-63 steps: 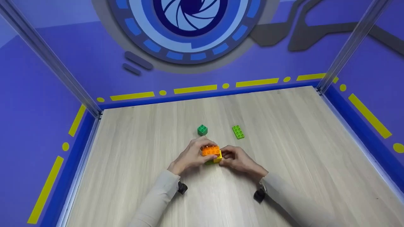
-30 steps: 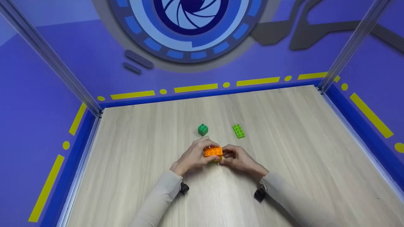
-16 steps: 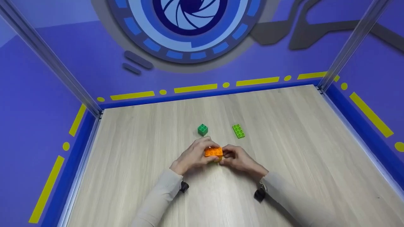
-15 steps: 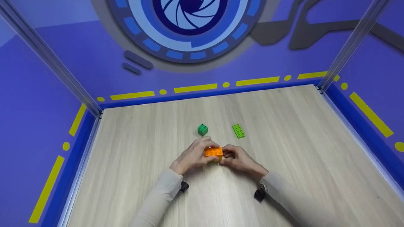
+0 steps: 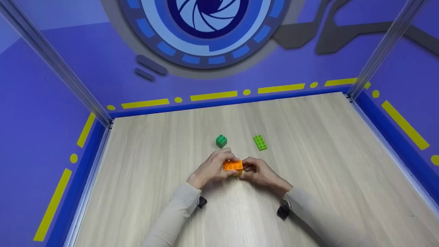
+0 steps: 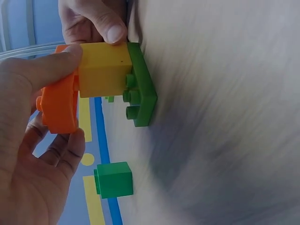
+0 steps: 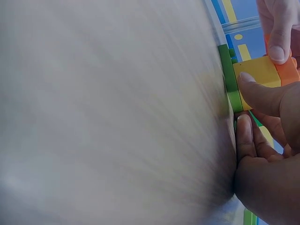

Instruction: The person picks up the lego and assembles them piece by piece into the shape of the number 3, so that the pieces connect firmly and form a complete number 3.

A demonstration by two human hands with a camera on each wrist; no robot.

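In the head view my left hand (image 5: 212, 167) grips an orange brick (image 5: 233, 166) between thumb and fingers. Below it comes a yellow brick (image 6: 104, 70), which stands on a flat green brick (image 6: 144, 89) on the table, as the left wrist view shows. The orange brick overhangs the yellow one to one side, and a stud shows at the seam between them. My right hand (image 5: 262, 174) pinches the lower bricks from the right, its thumb on the yellow brick. Its other fingertips are partly hidden behind the stack.
A small dark green brick (image 5: 221, 141) stands just beyond my left hand. Farther right lies a flat lime green brick (image 5: 260, 142). Blue printed panels (image 5: 219, 80) wall in the wooden table (image 5: 154, 154) at the back and both sides.
My left hand has shifted slightly right with the orange brick, which now covers most of the yellow brick from above. The right hand has stayed nearly still.
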